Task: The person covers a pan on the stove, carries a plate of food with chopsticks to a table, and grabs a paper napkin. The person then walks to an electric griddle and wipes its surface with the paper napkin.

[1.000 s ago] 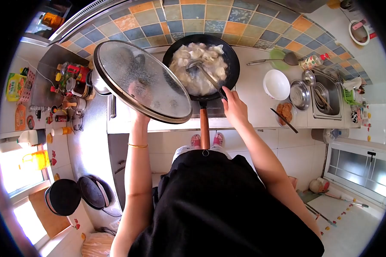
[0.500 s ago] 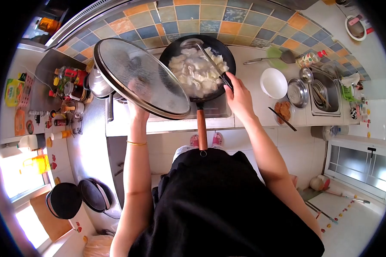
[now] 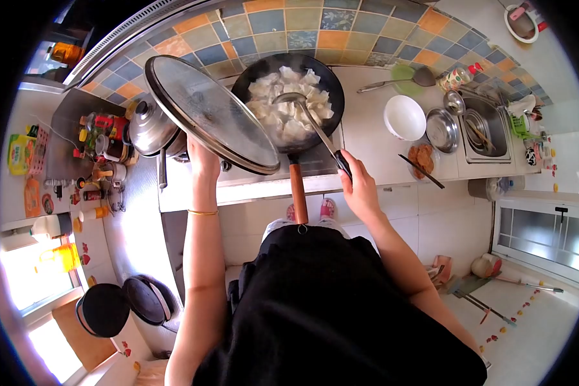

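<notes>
My left hand (image 3: 202,161) grips the large glass lid (image 3: 215,109), which is tilted up to the left of the wok; the fingers behind it are mostly hidden. In my right hand (image 3: 361,193) is a ladle (image 3: 315,125), held by its black handle. The ladle's bowl rests among pale dumplings (image 3: 316,100) in the black wok (image 3: 336,80). Steam hangs over them. The wok's wooden handle (image 3: 298,193) points toward my body, untouched by either hand.
A metal kettle (image 3: 149,128) stands left of the lid. On the right are a white bowl (image 3: 404,118), a steel basin (image 3: 442,129), a plate of brown food (image 3: 422,159) with chopsticks across it, a spatula (image 3: 423,77) and the sink (image 3: 486,138).
The ladle's bowl has come from the wok's far edge toward the middle, and my right hand has moved nearer my body. The lid stays raised, slightly more tilted.
</notes>
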{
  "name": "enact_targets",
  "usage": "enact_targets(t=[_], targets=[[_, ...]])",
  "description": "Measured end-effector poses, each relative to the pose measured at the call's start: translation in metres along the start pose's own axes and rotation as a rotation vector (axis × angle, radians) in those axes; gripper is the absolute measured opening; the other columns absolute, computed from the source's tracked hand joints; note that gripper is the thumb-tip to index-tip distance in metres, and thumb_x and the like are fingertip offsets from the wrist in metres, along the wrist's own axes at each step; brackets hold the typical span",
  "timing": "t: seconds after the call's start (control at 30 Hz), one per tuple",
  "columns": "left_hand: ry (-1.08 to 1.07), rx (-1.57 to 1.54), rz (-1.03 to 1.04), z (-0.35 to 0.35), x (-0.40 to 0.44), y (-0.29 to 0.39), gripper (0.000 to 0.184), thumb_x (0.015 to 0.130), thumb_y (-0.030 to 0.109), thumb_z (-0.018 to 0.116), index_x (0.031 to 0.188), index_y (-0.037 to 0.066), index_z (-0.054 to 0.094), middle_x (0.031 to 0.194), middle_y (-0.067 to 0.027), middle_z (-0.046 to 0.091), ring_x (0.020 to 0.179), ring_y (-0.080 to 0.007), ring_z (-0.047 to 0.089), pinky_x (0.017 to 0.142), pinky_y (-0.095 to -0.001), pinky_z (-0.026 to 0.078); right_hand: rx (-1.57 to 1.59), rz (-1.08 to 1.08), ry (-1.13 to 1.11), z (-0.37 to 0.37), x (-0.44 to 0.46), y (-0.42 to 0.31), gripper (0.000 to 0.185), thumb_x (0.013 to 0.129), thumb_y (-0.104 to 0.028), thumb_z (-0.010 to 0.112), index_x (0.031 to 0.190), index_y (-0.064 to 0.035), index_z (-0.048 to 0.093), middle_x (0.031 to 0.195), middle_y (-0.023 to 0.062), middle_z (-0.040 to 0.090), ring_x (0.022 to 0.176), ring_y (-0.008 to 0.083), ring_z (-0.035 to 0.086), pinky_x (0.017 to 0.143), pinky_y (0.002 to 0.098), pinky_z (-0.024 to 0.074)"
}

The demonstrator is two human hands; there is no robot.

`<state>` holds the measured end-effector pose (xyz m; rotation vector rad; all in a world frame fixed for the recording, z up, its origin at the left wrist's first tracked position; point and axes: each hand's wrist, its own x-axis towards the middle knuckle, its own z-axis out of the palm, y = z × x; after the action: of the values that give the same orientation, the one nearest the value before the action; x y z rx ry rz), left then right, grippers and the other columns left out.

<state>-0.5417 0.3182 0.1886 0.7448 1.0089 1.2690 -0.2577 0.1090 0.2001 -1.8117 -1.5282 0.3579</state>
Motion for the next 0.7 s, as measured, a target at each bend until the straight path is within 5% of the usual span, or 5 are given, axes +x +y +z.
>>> enact_targets(t=[0.3,0.5,0.53,0.63,0.7], targets=[[0.006,0.065,0.040,0.014,0.001,0.000,0.041,0.101,0.041,0.040,0.126,0.010,0.047,0.105,0.0010,0.052,0.095,-0.0097,0.049,0.084,-0.0264,0.044,0.262,0.050,0.093,-0.064,0.014,-0.050,0.040,0.092,-0.008,0.053,0.131,-0.0043,0.046,0.108,0.0192,0.059,0.094,0.0353,0.062,0.080,0.0392,0.0493],[0.077,0.103,0.033,0.038,-0.007,0.010,0.034,0.099,0.041,0.042,0.112,0.011,0.050,0.090,0.0020,0.053,0.075,-0.0062,0.048,0.065,-0.0216,0.041,0.200,0.078,-0.044,-0.016,-0.012,-0.005,0.040,0.092,-0.010,0.054,0.131,-0.0065,0.045,0.113,0.0222,0.058,0.102,0.0402,0.058,0.083,0.0442,0.0481],[0.062,0.131,0.032,0.039,-0.006,0.009,0.032,0.098,0.041,0.043,0.108,0.012,0.050,0.086,0.0023,0.052,0.070,-0.0057,0.046,0.061,-0.0207,0.039,0.172,0.016,-0.021,-0.007,-0.013,0.004,0.039,0.093,-0.011,0.054,0.131,-0.0061,0.045,0.106,0.0179,0.061,0.083,0.0306,0.064,0.071,0.0377,0.0511],[0.057,0.121,0.003,0.046,-0.002,0.010,0.024,0.096,0.038,0.046,0.093,0.013,0.047,0.075,0.0041,0.047,0.057,-0.0045,0.035,0.051,-0.0196,0.028,0.777,0.585,-0.221,-0.019,-0.020,0.003,0.037,0.096,-0.014,0.050,0.132,-0.0073,0.044,0.088,0.0069,0.057,0.054,0.0096,0.050,0.046,0.0229,0.0401],[0.028,0.177,-0.014,0.044,0.004,0.006,0.023,0.095,0.037,0.048,0.094,0.014,0.047,0.076,0.0042,0.047,0.059,-0.0048,0.035,0.051,-0.0200,0.028,1.219,0.699,-0.230,-0.045,-0.013,-0.009,0.035,0.100,-0.021,0.042,0.133,-0.0075,0.042,0.087,0.0042,0.051,0.043,0.0036,0.033,0.037,0.0189,0.0248]])
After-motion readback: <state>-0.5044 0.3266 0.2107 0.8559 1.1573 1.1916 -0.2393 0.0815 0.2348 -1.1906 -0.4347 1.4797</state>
